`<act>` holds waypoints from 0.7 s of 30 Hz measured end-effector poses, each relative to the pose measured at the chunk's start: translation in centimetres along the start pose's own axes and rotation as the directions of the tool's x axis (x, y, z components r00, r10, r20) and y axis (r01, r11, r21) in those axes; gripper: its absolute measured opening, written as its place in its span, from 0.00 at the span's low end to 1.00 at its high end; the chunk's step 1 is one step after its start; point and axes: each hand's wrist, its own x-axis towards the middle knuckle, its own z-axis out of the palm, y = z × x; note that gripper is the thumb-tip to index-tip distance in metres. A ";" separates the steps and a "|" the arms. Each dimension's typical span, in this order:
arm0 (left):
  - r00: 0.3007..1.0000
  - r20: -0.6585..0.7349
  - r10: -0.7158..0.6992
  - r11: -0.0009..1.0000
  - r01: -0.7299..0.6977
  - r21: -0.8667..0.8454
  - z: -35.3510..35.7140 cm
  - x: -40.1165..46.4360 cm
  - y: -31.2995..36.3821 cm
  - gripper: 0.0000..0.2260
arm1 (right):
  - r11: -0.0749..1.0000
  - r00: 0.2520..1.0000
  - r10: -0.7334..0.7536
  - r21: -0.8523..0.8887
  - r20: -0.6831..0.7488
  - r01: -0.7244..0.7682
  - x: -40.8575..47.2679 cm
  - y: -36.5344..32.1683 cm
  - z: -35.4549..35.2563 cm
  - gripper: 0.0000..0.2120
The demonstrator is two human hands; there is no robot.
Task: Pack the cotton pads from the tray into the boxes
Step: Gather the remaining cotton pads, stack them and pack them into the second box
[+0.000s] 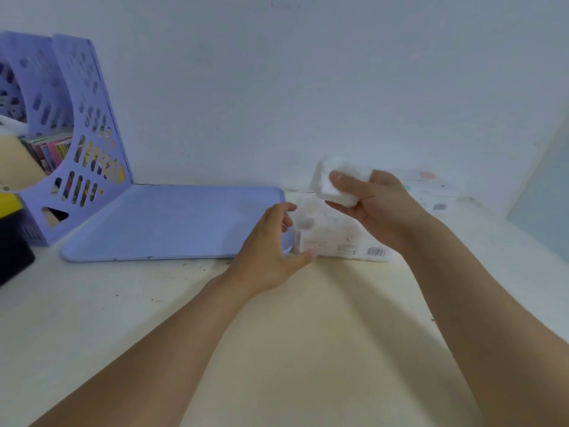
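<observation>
We are gripping a soft, light stack of cotton pads (334, 184) in our right hand (374, 208) above the box (341, 238) at the tray's (172, 223) three o'clock, squeezing its flat faces gently, while our left hand (271, 251) is steadying the box, fingers loosely curled.

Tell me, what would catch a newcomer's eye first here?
Probably the right hand, lifted above the table and gripping a white stack of cotton pads over a box. The left hand touches that box's left end. To the left lies a lilac tray, with a matching file rack behind it.
</observation>
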 end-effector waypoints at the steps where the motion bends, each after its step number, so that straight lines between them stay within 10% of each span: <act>1: 1.000 0.007 0.011 1.000 -0.011 0.005 0.1 0.1 -0.2 0.32 | 0.992 0.999 -0.016 -0.127 0.040 0.021 0.6 0.2 0.5 0.11; 7: 0.997 -0.038 0.063 0.997 -0.062 0.044 0.1 0.1 -0.7 0.13 | 0.733 0.920 0.366 -0.653 0.140 -0.192 3.3 -1.1 3.1 0.14; 11: 0.996 -0.064 0.057 0.998 -0.056 0.025 0.1 0.1 -0.5 0.16 | 0.664 0.850 0.518 -0.669 0.090 -0.334 3.9 -1.2 2.7 0.11; 21: 0.979 0.072 0.192 0.971 -0.200 0.132 0.1 0.1 -0.7 0.14 | 0.595 0.913 0.392 -0.726 -0.112 -0.344 3.9 0.3 2.0 0.08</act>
